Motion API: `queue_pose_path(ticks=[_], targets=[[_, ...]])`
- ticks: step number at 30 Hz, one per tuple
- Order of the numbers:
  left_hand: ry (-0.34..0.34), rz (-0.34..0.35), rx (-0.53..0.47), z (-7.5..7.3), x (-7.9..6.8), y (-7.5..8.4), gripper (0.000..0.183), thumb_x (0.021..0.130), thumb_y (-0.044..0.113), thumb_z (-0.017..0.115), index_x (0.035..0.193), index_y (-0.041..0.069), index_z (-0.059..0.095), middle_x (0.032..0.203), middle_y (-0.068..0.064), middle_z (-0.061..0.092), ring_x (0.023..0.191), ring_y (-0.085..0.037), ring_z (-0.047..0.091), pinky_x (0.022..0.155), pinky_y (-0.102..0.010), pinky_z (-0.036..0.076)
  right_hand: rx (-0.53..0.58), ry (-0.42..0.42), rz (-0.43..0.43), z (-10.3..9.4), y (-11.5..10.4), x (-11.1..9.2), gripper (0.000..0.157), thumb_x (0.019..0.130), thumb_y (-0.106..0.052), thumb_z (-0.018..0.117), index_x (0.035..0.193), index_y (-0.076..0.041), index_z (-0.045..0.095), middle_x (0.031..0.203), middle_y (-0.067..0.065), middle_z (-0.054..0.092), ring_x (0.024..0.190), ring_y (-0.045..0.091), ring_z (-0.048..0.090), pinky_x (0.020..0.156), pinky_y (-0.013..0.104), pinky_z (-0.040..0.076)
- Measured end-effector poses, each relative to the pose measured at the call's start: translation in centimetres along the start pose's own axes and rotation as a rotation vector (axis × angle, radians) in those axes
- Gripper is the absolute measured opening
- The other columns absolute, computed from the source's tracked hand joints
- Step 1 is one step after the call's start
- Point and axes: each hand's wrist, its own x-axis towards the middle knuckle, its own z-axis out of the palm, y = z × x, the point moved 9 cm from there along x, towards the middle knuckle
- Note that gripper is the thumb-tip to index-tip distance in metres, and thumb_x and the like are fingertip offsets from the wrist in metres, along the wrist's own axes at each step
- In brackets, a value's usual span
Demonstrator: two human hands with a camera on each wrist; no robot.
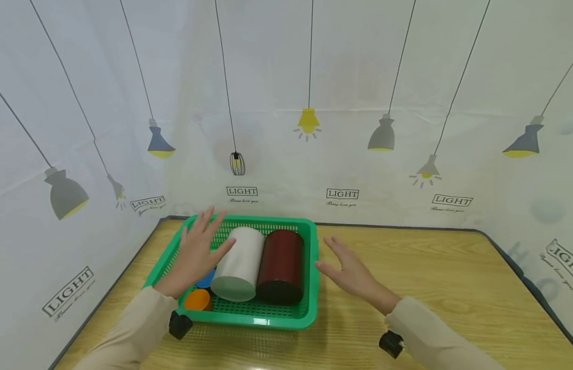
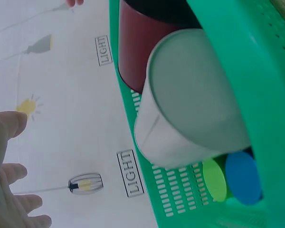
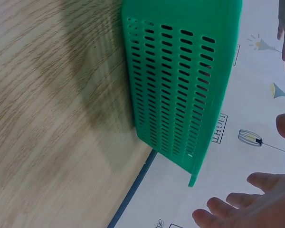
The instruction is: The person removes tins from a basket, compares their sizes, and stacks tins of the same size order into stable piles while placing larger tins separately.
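The green basket (image 1: 286,322) sits on the wooden table (image 1: 406,272), toward its left. Inside, a white cylinder (image 1: 242,257) and a dark red cylinder (image 1: 280,257) lie side by side, long axes running front to back, flat ends facing the person. Left of them are an orange piece (image 1: 198,300), a blue piece (image 1: 205,279) and, partly hidden, what seems a light-green piece (image 2: 214,180). The left hand (image 1: 196,254), fingers spread, hovers above the basket's left side; the right hand (image 1: 353,272), thumb wide, hangs just beside its right side. Both hold nothing.
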Motion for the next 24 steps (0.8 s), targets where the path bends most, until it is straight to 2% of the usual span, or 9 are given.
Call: queue_pose_path(ticks=[6,13,16,21,24], targets=[[-0.035,-0.063,-0.036,-1.1,-1.4,-2.5,0.069,0.088,0.041,0.051,0.142,0.01,0.022,0.146,-0.018,0.01,0.132,-0.036,0.005,0.095,-0.066,0.009,0.031,-0.015,0.008,0.3,-0.9,0.7,0.062,0.087,-0.029,0.056,0.137,-0.001,0.031,0.141,0.022,0.023,0.128,0.038,0.021,0.099,0.055,0.023],[-0.046,-0.103,-0.026,-2.0,-2.7,-5.5,0.067,0.087,0.038,0.054,0.14,0.006,0.026,0.143,-0.022,0.015,0.127,-0.043,0.014,0.095,-0.064,0.017,0.106,-0.075,0.011,1.6,-2.5,2.5,0.062,0.087,-0.027,0.057,0.138,-0.005,0.03,0.139,0.017,0.029,0.122,0.036,0.033,0.093,0.051,0.034],[-0.07,-0.138,-0.039,-2.0,-3.1,-6.9,0.067,0.088,0.039,0.052,0.139,0.005,0.027,0.142,-0.025,0.016,0.126,-0.045,0.016,0.093,-0.065,0.017,0.146,-0.099,0.049,2.4,-3.0,3.3,0.061,0.087,-0.026,0.057,0.138,-0.006,0.03,0.138,0.015,0.031,0.119,0.037,0.037,0.089,0.05,0.039],[-0.139,-0.199,-0.078,-1.8,-3.4,-9.1,0.071,0.088,0.047,0.047,0.14,0.005,0.024,0.14,-0.028,0.016,0.124,-0.048,0.018,0.092,-0.066,0.019,0.211,-0.141,0.131,4.0,-3.2,4.5,0.062,0.087,-0.026,0.057,0.139,-0.006,0.029,0.139,0.013,0.031,0.121,0.035,0.036,0.091,0.047,0.039],[-0.176,-0.232,-0.108,-1.5,-3.4,-10.5,0.074,0.088,0.047,0.047,0.138,-0.001,0.025,0.139,-0.031,0.017,0.122,-0.049,0.019,0.093,-0.064,0.02,0.236,-0.158,0.16,4.8,-3.4,5.2,0.063,0.088,-0.027,0.056,0.139,-0.005,0.027,0.14,0.013,0.029,0.122,0.035,0.034,0.093,0.047,0.037]])
